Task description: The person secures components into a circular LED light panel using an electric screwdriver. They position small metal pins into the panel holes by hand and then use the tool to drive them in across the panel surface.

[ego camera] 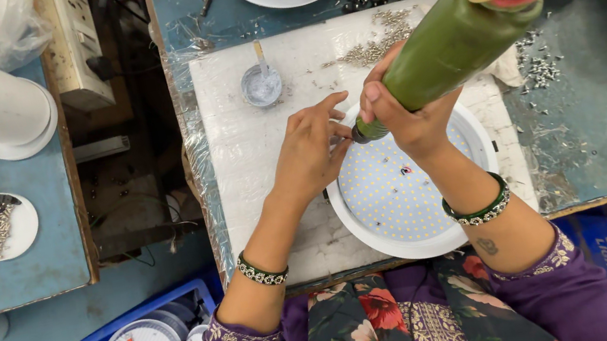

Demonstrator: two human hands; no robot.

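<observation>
Both hands: right (401,117) grips screwdriver (454,38).

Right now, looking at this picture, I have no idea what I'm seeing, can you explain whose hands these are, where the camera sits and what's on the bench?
The one picture comes from a camera worn on a person's head, looking down at their own two bare hands. The right hand grips a thick green powered screwdriver, its tip down on a round white lamp panel dotted with tiny lights. The left hand rests its fingers beside that tip. The panel lies on a white foam board, with a small grey cup and loose silver screws behind.
</observation>
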